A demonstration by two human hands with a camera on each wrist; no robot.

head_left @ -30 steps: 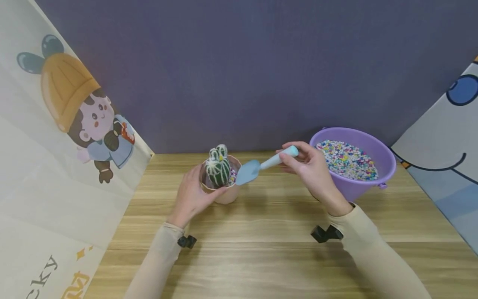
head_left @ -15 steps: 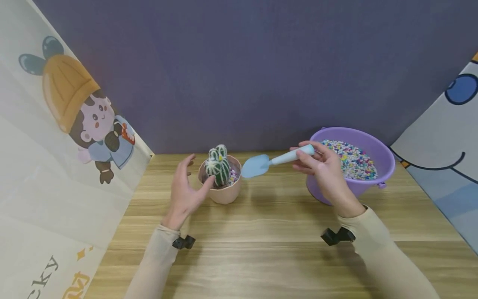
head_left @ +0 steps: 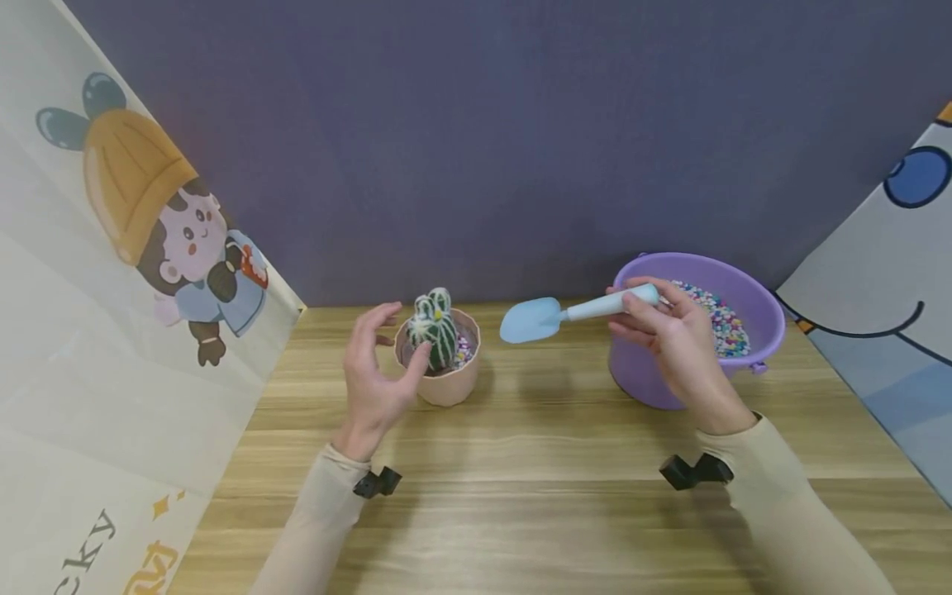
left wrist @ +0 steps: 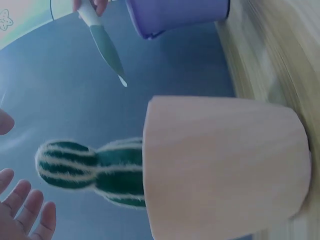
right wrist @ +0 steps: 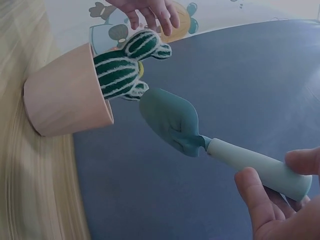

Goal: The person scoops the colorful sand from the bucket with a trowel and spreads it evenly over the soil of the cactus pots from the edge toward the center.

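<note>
- Two hands show in the head view: the right hand [head_left: 673,335] pinches the handle of a pale blue plastic trowel [head_left: 573,312], its empty blade in the air between a small pink plastic pot [head_left: 446,376] holding a green striped cactus [head_left: 434,330] and a purple plastic bucket [head_left: 654,376] of coloured gravel [head_left: 717,318]; the left hand [head_left: 375,372] hovers beside the pot with loose fingers, holding nothing.
- Left wrist view: relaxed fingertips [left wrist: 30,212] lie near the cactus, apart from it.
- Right wrist view: thumb and fingers [right wrist: 255,200] wrap the handle.
- Judgement: refill with a level blade and steady the pot before tipping.
</note>
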